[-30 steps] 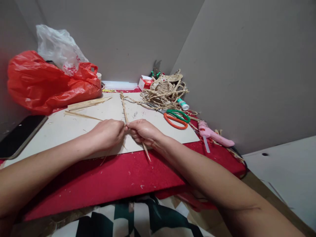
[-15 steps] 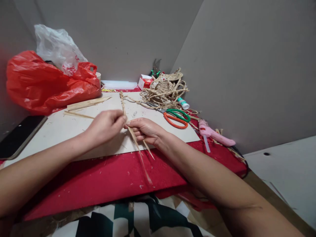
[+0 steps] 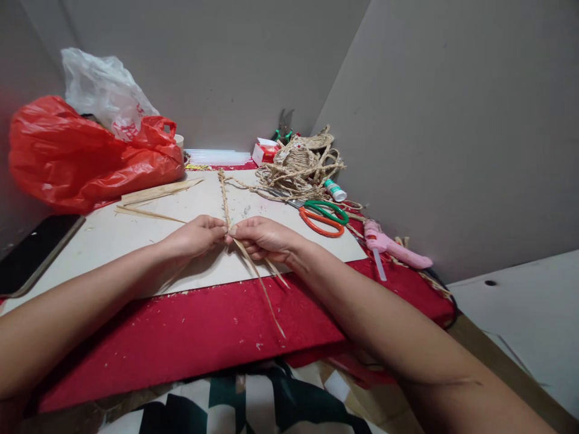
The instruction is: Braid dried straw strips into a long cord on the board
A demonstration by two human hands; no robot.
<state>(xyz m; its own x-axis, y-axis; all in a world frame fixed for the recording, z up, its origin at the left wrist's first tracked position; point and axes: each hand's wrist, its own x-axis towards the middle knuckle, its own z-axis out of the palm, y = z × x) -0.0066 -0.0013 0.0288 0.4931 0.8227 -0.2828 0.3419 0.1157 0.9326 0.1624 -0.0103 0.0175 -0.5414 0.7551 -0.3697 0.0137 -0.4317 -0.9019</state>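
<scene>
A thin braid of dry tan fibre (image 3: 224, 196) runs toward me over the white board (image 3: 113, 259). My left hand (image 3: 201, 236) pinches it at its near end, thumb against forefinger. Right beside it, my right hand (image 3: 265, 236) is closed on the same spot, its fingertips almost touching the left ones. Loose fibre strands (image 3: 257, 271) hang out below my right hand, over the board's front edge and the red cloth (image 3: 217, 325). Exactly which strands each hand grips is hidden by the fingers.
Dry leaf strips (image 3: 158, 191) and a phone (image 3: 43, 250) lie at left, with a red plastic bag (image 3: 90, 157) behind. Orange-and-green scissors (image 3: 321, 218), a heap of braided rope (image 3: 303, 163), a glue stick (image 3: 335, 190) and a pink glue gun (image 3: 393, 246) are at right.
My left hand has come down from above the braid to a pinch level with my right hand. The hanging strands have shifted slightly to the right.
</scene>
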